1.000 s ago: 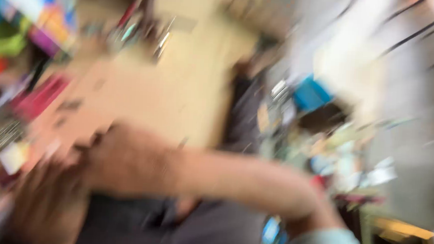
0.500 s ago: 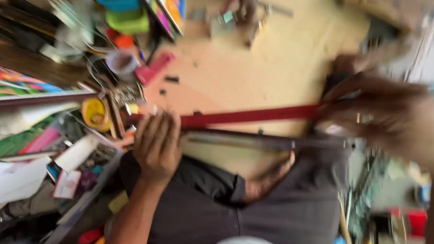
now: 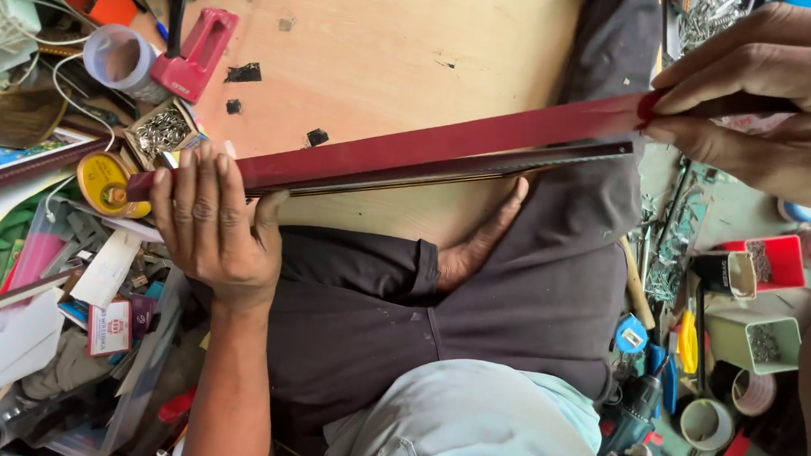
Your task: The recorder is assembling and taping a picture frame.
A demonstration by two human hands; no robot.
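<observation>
A long dark red strip of frame moulding [image 3: 447, 145] runs across the view above my crossed legs in dark trousers [image 3: 373, 310]. My left hand [image 3: 213, 223] wraps around its left end, fingers curled over the top. My right hand [image 3: 766, 94] pinches the right end between thumb and fingers. A thinner dark strip with a pale edge [image 3: 483, 164] lies just under the red one, close against it. My bare foot [image 3: 479, 246] shows below the strips.
A bare plywood board [image 3: 387, 51] lies beyond the strip. At the left are a red tool [image 3: 197, 55], a tape roll [image 3: 123, 56], a small box of staples [image 3: 161, 132] and loose papers. At the right stand small bins of hardware [image 3: 751, 343] and a blue drill [image 3: 631, 425].
The view has steadied from heavy blur. Both hands have closed on the red strip's ends and brought it nearer, level across my lap.
</observation>
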